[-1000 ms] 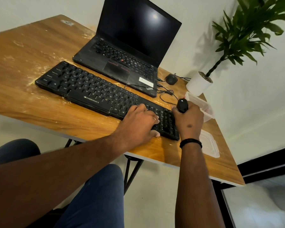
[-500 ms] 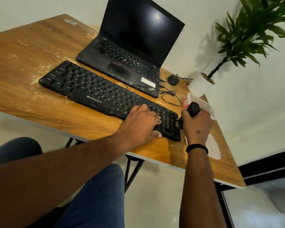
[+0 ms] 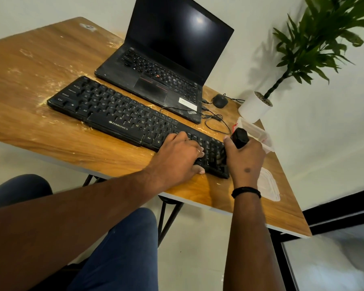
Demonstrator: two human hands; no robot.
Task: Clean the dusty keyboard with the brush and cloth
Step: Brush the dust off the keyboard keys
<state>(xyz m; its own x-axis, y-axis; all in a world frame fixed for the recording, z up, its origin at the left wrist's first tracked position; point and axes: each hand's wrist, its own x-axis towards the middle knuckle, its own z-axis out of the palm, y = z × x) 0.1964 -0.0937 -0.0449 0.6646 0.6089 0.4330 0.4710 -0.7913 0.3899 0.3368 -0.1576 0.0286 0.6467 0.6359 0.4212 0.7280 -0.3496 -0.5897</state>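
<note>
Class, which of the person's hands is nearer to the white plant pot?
Right. The right hand, gripping the brush, is just below the white plant pot; the left hand rests on the keyboard, farther off.

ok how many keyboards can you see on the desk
2. The external black keyboard lies across the desk under the left hand; the second is built into the open laptop behind it. None seem hidden.

The keyboard (image 3: 122, 114) bears the brand "ZEBRONICS" in pale letters on its front edge below the space bar. Key legends readable on it include "Ctrl" at the near left corner, "Alt" left of the space bar and another "Alt" to its right. The white sticker (image 3: 185, 102) on the laptop (image 3: 156, 80) palm rest is too blurred to read.
</note>
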